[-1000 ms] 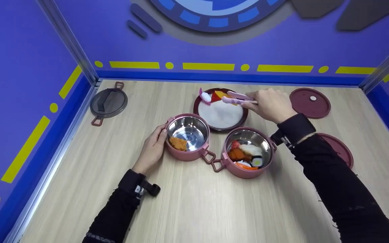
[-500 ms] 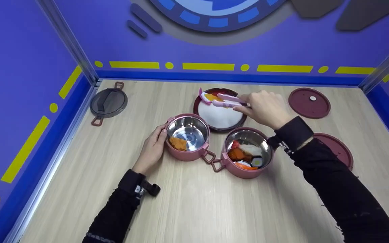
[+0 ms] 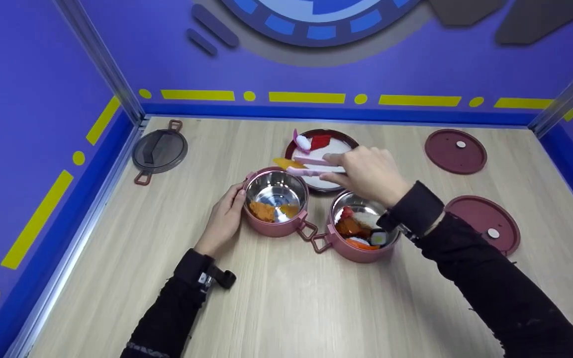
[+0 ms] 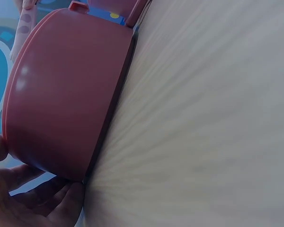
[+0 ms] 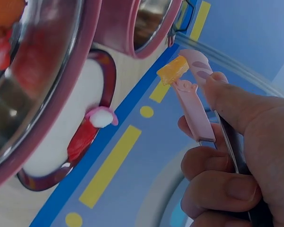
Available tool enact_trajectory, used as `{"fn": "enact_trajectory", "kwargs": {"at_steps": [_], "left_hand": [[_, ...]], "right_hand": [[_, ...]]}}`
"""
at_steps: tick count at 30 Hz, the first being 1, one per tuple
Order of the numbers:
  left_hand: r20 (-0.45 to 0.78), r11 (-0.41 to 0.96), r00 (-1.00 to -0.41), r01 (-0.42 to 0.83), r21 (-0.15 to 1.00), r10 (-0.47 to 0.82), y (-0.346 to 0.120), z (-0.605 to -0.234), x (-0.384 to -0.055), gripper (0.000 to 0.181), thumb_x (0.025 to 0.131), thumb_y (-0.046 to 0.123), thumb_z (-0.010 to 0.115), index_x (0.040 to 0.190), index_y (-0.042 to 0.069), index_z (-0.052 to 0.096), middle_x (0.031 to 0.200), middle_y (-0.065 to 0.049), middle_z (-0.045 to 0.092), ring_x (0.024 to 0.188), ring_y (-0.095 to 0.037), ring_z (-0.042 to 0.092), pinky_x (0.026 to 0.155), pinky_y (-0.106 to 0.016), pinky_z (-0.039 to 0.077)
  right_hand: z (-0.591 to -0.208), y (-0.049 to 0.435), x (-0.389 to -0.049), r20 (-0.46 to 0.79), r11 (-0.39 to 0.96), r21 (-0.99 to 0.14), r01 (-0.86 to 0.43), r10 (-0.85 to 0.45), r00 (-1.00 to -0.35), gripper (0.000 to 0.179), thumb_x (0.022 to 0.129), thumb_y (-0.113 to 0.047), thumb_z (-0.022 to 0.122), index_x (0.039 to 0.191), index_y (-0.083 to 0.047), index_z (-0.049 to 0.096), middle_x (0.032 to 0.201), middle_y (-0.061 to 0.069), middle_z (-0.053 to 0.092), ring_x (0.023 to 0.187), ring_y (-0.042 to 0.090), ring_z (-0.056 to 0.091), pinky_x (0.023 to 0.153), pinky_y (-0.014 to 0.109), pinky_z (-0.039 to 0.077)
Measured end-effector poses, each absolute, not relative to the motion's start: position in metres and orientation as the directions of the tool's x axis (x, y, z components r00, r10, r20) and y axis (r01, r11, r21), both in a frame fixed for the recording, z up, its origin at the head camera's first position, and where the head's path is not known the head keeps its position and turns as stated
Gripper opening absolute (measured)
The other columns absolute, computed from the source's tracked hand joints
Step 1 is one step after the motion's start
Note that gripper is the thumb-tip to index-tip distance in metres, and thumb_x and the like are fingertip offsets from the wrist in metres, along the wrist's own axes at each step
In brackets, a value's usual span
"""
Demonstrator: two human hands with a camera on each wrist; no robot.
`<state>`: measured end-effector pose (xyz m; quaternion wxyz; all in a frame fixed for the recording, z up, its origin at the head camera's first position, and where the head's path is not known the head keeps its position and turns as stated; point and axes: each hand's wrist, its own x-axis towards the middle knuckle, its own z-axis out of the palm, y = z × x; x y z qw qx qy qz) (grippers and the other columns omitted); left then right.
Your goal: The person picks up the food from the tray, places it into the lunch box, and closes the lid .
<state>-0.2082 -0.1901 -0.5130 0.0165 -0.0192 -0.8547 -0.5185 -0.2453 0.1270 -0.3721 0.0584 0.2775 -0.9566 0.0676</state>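
My left hand holds the left pink pot by its side, thumb at the rim and fingers around the wall. An orange-brown, crumbly-looking food piece lies inside that steel-lined pot. My right hand grips pink-tipped tongs, which pinch a yellow food piece. In the head view this piece hangs above the pot's back rim, and the tongs pass over a dark-rimmed plate. On the plate are a red food piece and a white-and-pink one.
Beside the left pot stands a second pink pot with several food pieces, partly under the right wrist. Two dark red lids lie at the right. A grey handled lid lies far left. Walls close the table's back and sides.
My right hand has moved left and nearer with the tongs, carrying the yellow piece off the plate to the left pot's rim. The left hand and both pots have stayed in place.
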Motion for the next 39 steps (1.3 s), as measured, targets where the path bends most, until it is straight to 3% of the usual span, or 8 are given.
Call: {"fn": "enact_trajectory", "kwargs": {"at_steps": [7, 11, 24, 30, 39], "left_hand": [[0.043, 0.456, -0.999, 0.045, 0.889, 0.015, -0.190, -0.512, -0.208, 0.043, 0.114, 0.033, 0.042, 0.149, 0.013, 0.056, 0.158, -0.012, 0.053, 0.151, -0.030, 0.043, 0.128, -0.048, 0.031], [0.047, 0.451, -0.999, 0.051, 0.891, 0.021, -0.190, -0.511, -0.207, 0.043, 0.114, 0.032, 0.042, 0.149, 0.012, 0.056, 0.158, -0.012, 0.053, 0.151, -0.031, 0.043, 0.128, -0.049, 0.031], [0.050, 0.470, -0.999, 0.046, 0.882, 0.004, -0.190, -0.511, -0.207, 0.042, 0.114, 0.031, 0.042, 0.148, 0.012, 0.057, 0.158, -0.012, 0.053, 0.151, -0.030, 0.044, 0.127, -0.048, 0.032], [0.049, 0.455, -0.999, 0.049, 0.889, 0.012, -0.189, -0.510, -0.207, 0.043, 0.114, 0.031, 0.042, 0.149, 0.011, 0.056, 0.158, -0.013, 0.053, 0.152, -0.030, 0.043, 0.128, -0.048, 0.031], [0.049, 0.464, -0.999, 0.046, 0.885, 0.005, -0.189, -0.510, -0.207, 0.042, 0.114, 0.031, 0.042, 0.149, 0.013, 0.057, 0.158, -0.011, 0.053, 0.151, -0.029, 0.044, 0.128, -0.048, 0.031]], "right_hand": [[-0.379, 0.112, -0.239, 0.131, 0.817, -0.081, -0.572, -0.560, -0.818, 0.046, 0.096, -0.052, 0.072, 0.130, -0.021, 0.076, 0.063, 0.003, 0.054, 0.056, 0.023, 0.050, 0.045, 0.030, 0.028], [-0.384, 0.105, -0.238, 0.119, 0.811, -0.067, -0.582, -0.572, -0.811, 0.044, 0.096, -0.051, 0.072, 0.127, -0.021, 0.077, 0.065, 0.001, 0.059, 0.057, 0.021, 0.050, 0.045, 0.031, 0.030], [-0.398, 0.080, -0.236, 0.055, 0.807, -0.011, -0.591, -0.589, -0.806, 0.034, 0.097, -0.050, 0.072, 0.101, -0.017, 0.078, 0.064, 0.001, 0.056, 0.057, 0.021, 0.050, 0.047, 0.032, 0.032], [-0.402, 0.071, -0.234, 0.006, 0.815, 0.008, -0.580, -0.580, -0.815, 0.036, 0.096, -0.050, 0.073, 0.103, -0.015, 0.079, 0.068, 0.003, 0.062, 0.057, 0.022, 0.051, 0.048, 0.031, 0.032], [-0.408, 0.063, -0.231, -0.019, 0.812, 0.046, -0.582, -0.582, -0.813, 0.038, 0.095, -0.050, 0.074, 0.107, -0.014, 0.080, 0.066, 0.003, 0.058, 0.056, 0.021, 0.047, 0.047, 0.031, 0.031]]}}
